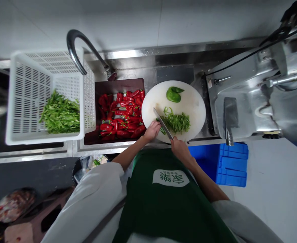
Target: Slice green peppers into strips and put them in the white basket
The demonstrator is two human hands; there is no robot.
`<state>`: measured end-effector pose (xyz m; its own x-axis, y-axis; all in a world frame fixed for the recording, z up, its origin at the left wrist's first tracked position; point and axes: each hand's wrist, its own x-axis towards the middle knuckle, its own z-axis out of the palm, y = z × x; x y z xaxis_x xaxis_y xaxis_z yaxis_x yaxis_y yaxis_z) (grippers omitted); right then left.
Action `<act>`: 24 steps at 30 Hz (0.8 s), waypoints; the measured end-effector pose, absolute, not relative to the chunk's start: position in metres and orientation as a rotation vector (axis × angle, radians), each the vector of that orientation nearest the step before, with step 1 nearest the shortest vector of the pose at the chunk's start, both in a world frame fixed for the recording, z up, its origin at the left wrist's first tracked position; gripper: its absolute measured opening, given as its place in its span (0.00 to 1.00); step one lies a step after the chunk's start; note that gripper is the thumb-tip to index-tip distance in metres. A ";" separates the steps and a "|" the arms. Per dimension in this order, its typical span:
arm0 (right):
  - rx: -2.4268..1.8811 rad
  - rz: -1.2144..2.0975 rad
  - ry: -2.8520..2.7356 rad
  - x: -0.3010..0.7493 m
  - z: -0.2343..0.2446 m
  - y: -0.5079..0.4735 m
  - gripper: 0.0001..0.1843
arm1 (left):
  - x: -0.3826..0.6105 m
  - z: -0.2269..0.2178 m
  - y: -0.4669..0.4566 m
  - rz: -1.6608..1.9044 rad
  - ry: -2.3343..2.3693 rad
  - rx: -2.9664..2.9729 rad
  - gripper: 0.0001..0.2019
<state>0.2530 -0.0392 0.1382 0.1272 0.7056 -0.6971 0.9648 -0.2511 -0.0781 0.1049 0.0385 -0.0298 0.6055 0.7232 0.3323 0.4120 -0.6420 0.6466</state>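
My right hand is closed round the handle of a kitchen knife, whose blade slants up and left across the round white cutting board. At the board's lower left edge, my left hand presses curled fingers onto a green pepper piece, mostly hidden by the fingers and the blade. Thin green pepper strips lie heaped just right of the blade. Farther back on the board rests a larger cut green pepper.
Red peppers fill the sink to the left, under a curved faucet. A white basket holds cut greens. On the right, a cleaver lies on a metal machine. A blue crate stands below the counter.
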 end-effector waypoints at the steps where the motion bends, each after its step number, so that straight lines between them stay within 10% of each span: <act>1: 2.022 -0.915 1.610 0.249 0.135 -0.035 0.19 | 0.105 -0.030 0.039 0.794 0.900 2.312 0.15; 24: 2.051 -0.905 1.709 0.271 0.129 -0.018 0.20 | 0.092 -0.029 0.038 0.787 0.883 2.344 0.14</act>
<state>0.2707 -0.0180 0.1287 0.0829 0.7578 -0.6472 0.9611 -0.2324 -0.1490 0.0922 0.0380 -0.0294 0.6209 0.7090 0.3344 0.4134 -0.6586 0.6288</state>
